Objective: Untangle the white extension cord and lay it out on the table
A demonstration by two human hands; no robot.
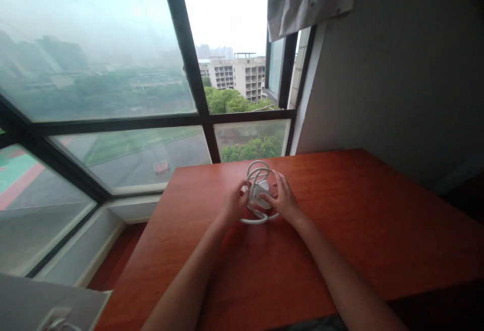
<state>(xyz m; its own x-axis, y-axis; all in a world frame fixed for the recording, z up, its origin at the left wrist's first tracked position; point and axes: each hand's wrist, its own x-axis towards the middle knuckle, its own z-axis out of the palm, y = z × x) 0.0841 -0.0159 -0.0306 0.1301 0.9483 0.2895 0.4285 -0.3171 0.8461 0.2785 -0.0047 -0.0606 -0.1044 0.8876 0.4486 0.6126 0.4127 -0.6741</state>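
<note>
A white power strip with small dark slots sits near the far edge of the wooden table. Its thick white cord loops above it and around its near side. From the left, my left hand closes on the strip's end, right beside the cord; its fingertips are partly hidden. My right hand holds the other side, with the thumb on the front face and the fingers curled behind. The cord's plug cannot be made out.
The reddish-brown table reaches the window frame ahead and a grey wall at the right. A curtain hangs at the upper right beside an open window pane. A white ledge runs along the left.
</note>
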